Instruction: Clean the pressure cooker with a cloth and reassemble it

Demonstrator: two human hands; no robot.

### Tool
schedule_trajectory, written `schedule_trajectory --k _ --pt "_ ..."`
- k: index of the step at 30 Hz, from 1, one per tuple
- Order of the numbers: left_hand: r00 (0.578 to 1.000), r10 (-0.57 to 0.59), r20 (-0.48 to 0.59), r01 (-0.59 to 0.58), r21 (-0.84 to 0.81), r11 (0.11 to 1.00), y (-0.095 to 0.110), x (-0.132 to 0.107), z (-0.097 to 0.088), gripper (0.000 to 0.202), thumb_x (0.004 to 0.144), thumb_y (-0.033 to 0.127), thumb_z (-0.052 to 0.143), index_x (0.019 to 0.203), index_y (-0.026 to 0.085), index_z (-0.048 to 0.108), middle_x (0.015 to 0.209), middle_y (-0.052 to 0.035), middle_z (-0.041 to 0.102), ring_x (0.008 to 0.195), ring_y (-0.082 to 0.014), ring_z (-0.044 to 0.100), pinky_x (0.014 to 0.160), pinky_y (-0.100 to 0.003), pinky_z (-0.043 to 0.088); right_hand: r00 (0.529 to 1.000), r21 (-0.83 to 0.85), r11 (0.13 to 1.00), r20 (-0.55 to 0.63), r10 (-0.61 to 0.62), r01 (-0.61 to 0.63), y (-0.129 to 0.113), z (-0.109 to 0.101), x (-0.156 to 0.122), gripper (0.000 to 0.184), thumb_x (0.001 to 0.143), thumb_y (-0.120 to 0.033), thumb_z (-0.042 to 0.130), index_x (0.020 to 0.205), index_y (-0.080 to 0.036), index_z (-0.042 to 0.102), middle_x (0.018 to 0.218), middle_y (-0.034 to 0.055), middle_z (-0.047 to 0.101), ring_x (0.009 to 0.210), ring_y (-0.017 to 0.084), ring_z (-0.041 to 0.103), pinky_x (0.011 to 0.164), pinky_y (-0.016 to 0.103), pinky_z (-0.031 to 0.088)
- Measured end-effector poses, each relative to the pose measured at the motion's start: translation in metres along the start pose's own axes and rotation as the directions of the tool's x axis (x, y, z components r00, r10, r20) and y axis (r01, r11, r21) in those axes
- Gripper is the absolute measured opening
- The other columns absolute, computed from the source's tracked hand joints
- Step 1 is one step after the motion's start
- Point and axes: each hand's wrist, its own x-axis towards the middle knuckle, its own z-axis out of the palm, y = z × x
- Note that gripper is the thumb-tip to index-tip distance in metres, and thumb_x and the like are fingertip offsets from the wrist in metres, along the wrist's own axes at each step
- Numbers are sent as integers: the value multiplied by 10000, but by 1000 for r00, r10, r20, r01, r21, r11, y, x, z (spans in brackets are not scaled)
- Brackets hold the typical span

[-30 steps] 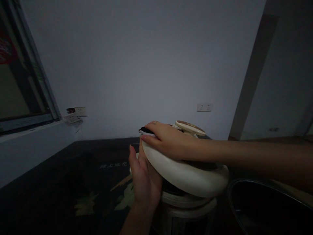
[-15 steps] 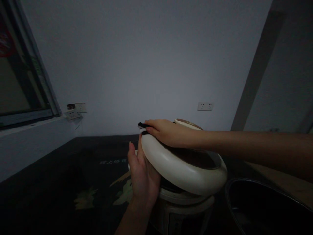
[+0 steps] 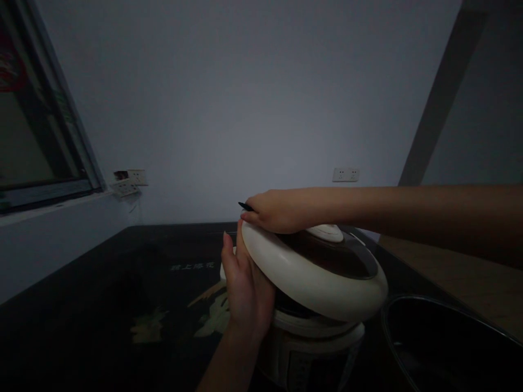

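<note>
A cream-rimmed lid [image 3: 318,291] with a dark top and a pale raised handle is tilted over a rice-cooker-like pot [image 3: 304,348], its left side lifted. My left hand [image 3: 250,288] grips the raised left side from below, thumb upright and fingers partly hidden behind the rim. My right hand [image 3: 278,210] reaches across the lid and presses on its upper left edge. A black cloth-like piece [image 3: 245,206] pokes out from under those fingers; most of it is hidden.
The cooker stands on a dark glossy table [image 3: 102,305] with printed flowers and lettering. At the lower right is a black round bowl-like container [image 3: 453,343]. Wall sockets [image 3: 345,175] and a power strip [image 3: 125,188] are beyond, with a window [image 3: 41,120] at left.
My right hand has moved slightly along the lid's upper left edge, and its forearm is higher, uncovering more of the lid's top and handle. Less of the black piece shows. My left hand keeps its grip.
</note>
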Motion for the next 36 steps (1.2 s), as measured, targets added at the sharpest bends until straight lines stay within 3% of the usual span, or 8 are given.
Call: schedule_trajectory --k 4,12,17,22,24,29,32,36 --pt "1000 11 3 -11 -3 1000 -1 0 -2 611 958 574 381 1451 224 465 1323 -101 638 1302 -283 531 1112 -406 377 978 -119 993 204 41 -17 -1 -6 4 177 876 -241 612 850 -131 748 845 130 747 969 273 688 888 367 494" --pt "1000 -12 2 12 12 1000 1 -2 -3 628 946 593 410 1456 228 449 1322 -102 637 1321 -290 511 1106 -402 383 890 -149 962 368 270 -231 32 -9 54 232 887 -174 548 793 -67 730 755 101 700 824 221 669 805 349 510" --pt "999 -14 37 14 5 1000 2 -1 -3 644 943 598 413 1466 222 431 1313 -107 643 1327 -299 504 1102 -404 387 786 -95 939 522 330 -332 57 -16 67 281 935 -252 514 832 -69 700 676 57 663 643 181 648 685 346 549" --pt "999 -42 27 42 -10 999 2 -1 -5 658 945 614 389 1474 223 418 1352 -103 619 1347 -285 485 1123 -394 361 593 15 843 718 365 -537 91 -16 76 451 960 -508 481 873 -111 675 750 59 678 751 189 682 739 322 559" --pt "999 -37 40 37 -18 999 1 -1 -5 660 944 614 389 1475 222 417 1366 -106 609 1346 -285 486 1127 -396 357 554 21 814 742 377 -581 98 -15 77 495 941 -576 480 887 -125 677 776 66 685 783 200 683 759 327 553" --pt "999 -39 21 40 -32 999 1 -1 -3 658 943 611 400 1483 235 407 1376 -100 604 1339 -286 495 1126 -401 361 610 217 812 766 202 -541 92 -16 74 563 942 -641 413 975 -154 693 836 62 717 804 191 677 768 314 538" --pt "999 -46 11 46 -46 998 1 -1 -3 654 945 603 402 1490 242 397 1375 -94 606 1340 -283 495 1128 -400 359 665 310 816 738 117 -488 79 -19 69 553 894 -671 488 964 -163 697 872 63 733 821 190 680 759 299 536" --pt "999 -47 -17 46 -58 997 1 0 -2 639 950 586 406 1491 247 393 1361 -87 617 1327 -276 510 1130 -397 357 740 351 871 672 20 -342 58 -22 57 579 866 -691 517 958 -157 722 933 80 747 836 189 685 776 293 538"
